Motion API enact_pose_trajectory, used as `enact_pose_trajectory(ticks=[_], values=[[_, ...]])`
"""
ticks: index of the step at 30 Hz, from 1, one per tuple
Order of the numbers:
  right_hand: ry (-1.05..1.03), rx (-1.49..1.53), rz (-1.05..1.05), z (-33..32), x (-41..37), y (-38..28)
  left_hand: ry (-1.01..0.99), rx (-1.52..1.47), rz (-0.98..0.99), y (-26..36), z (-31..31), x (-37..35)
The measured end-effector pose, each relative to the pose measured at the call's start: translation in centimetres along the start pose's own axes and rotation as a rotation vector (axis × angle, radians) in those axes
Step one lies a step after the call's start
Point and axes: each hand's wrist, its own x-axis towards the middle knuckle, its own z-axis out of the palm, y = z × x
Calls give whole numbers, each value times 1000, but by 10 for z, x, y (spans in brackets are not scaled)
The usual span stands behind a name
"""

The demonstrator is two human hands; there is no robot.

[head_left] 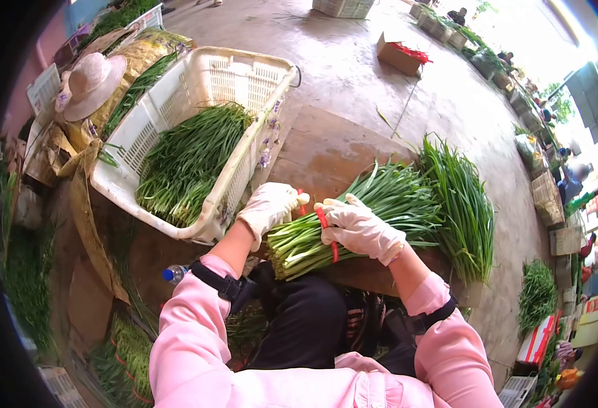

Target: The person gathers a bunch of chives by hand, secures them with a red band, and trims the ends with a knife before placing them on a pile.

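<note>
Centrally, a bundle of green stalks lies across the near edge of a brown board, its pale cut ends toward the person and its leaf tips fanning away to the right. A red band runs over the top of the bundle and down its near side.

Both hands wear pale gloves. The left hand is closed around the pale end of the bundle, holding the stalks together, and a short red tip shows by its thumb. The right hand rests on top with its fingers curled tight on the red band, pinching it against the stalks.

As far as can be judged, the stalks are gathered and squared and the band is laid at least 1 turn around, but no knot or finished twist shows, so the tie looks incomplete.

Just beside the bundle, on the right, a heap of loose greens lies unbound on the board. To the left stands a white crate, tilted, with more greens inside. Tied bunches lie at the lower left, near a water bottle. Farther off, a straw hat rests beside the crate, and a cardboard box holding red bands sits on the concrete floor.
</note>
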Motion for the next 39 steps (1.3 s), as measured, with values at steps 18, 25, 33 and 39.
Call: enact_pose_trajectory(ticks=[18,25,33,39], values=[[191,69,152,9,8,-10,-273,-992,-165,21,12,-31],[31,-1,346,-6,18,-29,-576,-1020,-144,15,0,-27],[-22,-127,473,-12,34,-39,-322,-593,-102,6,10,-8],[-3,-191,486,-10,34,-36,-323,-517,-35,14,10,-2]])
